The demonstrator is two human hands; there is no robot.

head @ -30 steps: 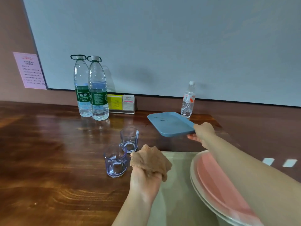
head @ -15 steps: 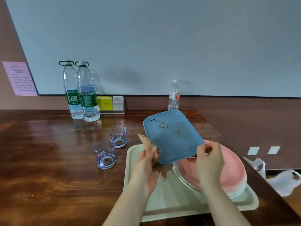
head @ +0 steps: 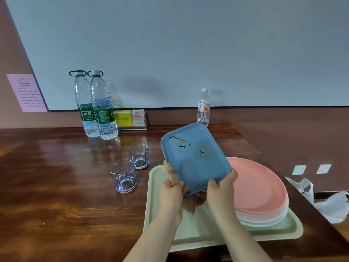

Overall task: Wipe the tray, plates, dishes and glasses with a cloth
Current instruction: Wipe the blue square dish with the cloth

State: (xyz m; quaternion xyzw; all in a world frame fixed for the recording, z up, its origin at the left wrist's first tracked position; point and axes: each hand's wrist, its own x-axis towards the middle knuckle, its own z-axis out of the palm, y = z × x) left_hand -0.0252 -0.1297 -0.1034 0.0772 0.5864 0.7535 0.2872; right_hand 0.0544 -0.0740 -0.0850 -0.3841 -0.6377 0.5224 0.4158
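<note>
Wooden table [head: 56, 186], against a grey wall panel. Cream tray [head: 273, 233] at the near edge, bearing stacked pink plates [head: 260, 186]. Blue dish [head: 194, 157], stained, held tilted above the tray, soiled face presented for wiping. Two glasses [head: 123, 175], just left of the tray. Left hand [head: 171, 195] clenches the tan cloth [head: 171, 172] at the dish's edge; right hand [head: 221, 188] pinches its near rim.

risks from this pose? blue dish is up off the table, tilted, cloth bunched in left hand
1. The blue dish is tilted with dark sauce stains still on it; drips may land on the cream tray below.
2. The left hand grips both cloth and dish edge, so wiping means regripping; the dish could slip from the right hand.
3. Two glasses stand close by the left elbow's path.
</note>
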